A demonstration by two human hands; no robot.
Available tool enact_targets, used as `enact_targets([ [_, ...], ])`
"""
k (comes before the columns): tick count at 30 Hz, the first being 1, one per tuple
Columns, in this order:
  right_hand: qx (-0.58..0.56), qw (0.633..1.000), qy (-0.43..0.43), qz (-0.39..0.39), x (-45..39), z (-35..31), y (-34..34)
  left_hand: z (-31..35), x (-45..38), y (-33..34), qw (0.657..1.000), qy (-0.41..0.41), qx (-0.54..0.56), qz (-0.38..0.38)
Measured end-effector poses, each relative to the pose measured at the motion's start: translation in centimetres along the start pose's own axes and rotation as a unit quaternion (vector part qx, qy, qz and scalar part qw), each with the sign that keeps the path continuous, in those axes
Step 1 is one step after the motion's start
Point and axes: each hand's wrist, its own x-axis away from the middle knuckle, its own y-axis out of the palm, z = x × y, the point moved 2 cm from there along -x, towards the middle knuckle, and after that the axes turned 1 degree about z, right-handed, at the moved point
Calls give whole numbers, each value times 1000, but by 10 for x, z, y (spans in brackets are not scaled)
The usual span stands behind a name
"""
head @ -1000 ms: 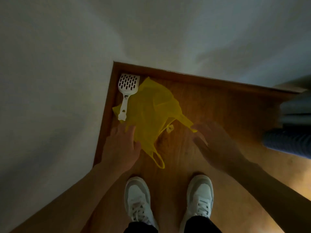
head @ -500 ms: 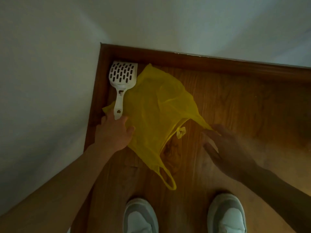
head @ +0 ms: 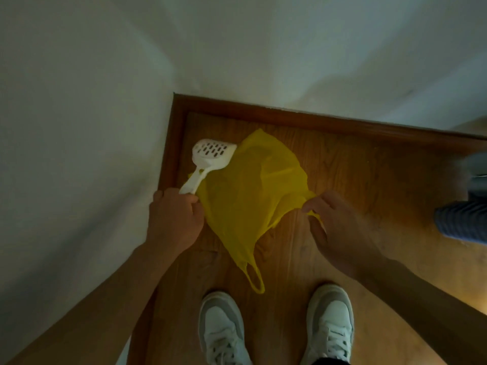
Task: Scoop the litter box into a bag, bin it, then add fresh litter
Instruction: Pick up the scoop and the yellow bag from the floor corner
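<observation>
While the left hand (head: 175,219) grips the scoop (head: 208,159), right fingers (head: 315,204) pinch the flat yellow bag (head: 253,196)

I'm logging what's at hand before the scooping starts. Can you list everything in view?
litter scoop: one, white, slotted, in the floor corner, handle gripped by the left hand
plastic bag: one, yellow, crumpled on the wooden floor beside the scoop
striped fabric: one, blue, at the right edge; unclear what it is
shoes: two, white and grey, at the bottom
left hand: grips the scoop handle
right hand: pinches the bag's edge
</observation>
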Motion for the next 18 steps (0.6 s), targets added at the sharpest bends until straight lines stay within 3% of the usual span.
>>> enact_targets([
  [6,-10,1000,-7,24,9,-56,-88,19,77,-86,998,25,58,4],
  [12,1,1000,22,3,25,-126,-219,69,155,-221,990,54,122,54],
  [18,-50,997,56,22,79,-195,-360,121,246,-374,978,-6,183,103],
])
